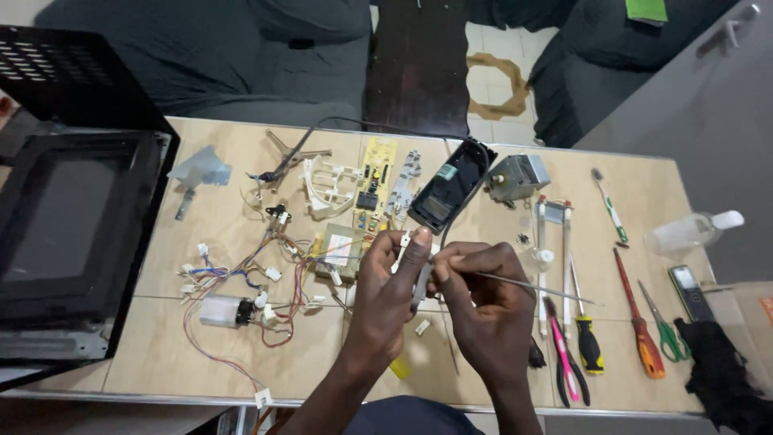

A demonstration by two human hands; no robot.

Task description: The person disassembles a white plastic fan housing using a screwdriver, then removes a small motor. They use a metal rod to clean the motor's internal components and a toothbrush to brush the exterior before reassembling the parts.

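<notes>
Over the table (201, 354), the left hand (386, 294) pinches a small white connector (405, 238), while the right hand (483, 302) grips thin metal tweezers (531, 287) beside it, above loose wires (266, 298).

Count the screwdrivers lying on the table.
2: a yellow-and-black-handled screwdriver lies right of the hands, and a long red-and-orange-handled screwdriver lies further right, beside the green scissors. Others may be hidden under the hands.
</notes>
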